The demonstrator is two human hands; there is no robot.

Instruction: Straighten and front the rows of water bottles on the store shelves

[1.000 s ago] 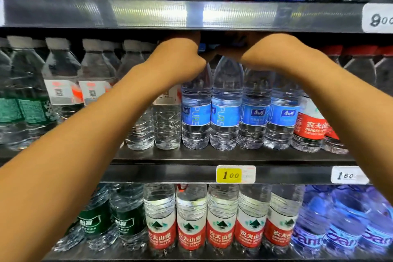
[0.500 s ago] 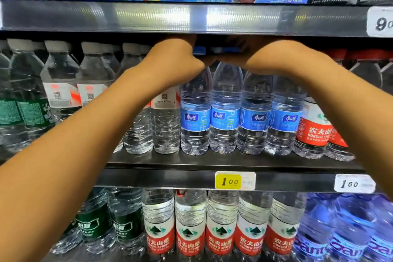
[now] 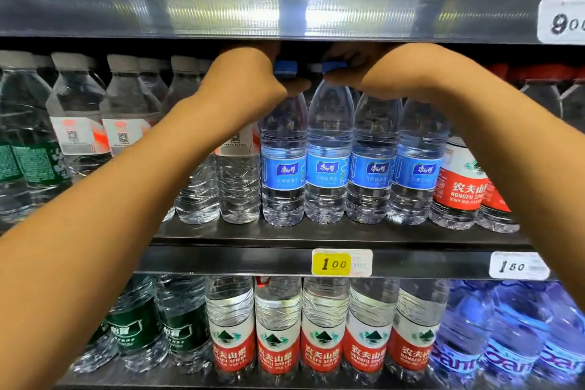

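Several blue-label water bottles stand side by side at the front of the middle shelf (image 3: 316, 236). My left hand (image 3: 250, 79) grips the neck and blue cap of the leftmost blue-label bottle (image 3: 282, 168). My right hand (image 3: 364, 71) grips the cap of the second blue-label bottle (image 3: 327, 168). Both hands reach up under the shelf above, and their fingertips are hidden in the dark there. Two more blue-label bottles (image 3: 373, 168) stand to the right, their labels facing forward.
White-cap bottles (image 3: 76, 123) fill the shelf's left side, red-label bottles (image 3: 459, 184) the right. The upper shelf edge (image 3: 285, 14) hangs just above the caps. Below stand green-label, red-label (image 3: 277, 345) and blue bottles. Price tags (image 3: 340, 262) sit on the shelf rail.
The two left bottles' labels have turned, and all the blue labels now face forward. Both hands stay on the caps, slightly lower and closer in view.
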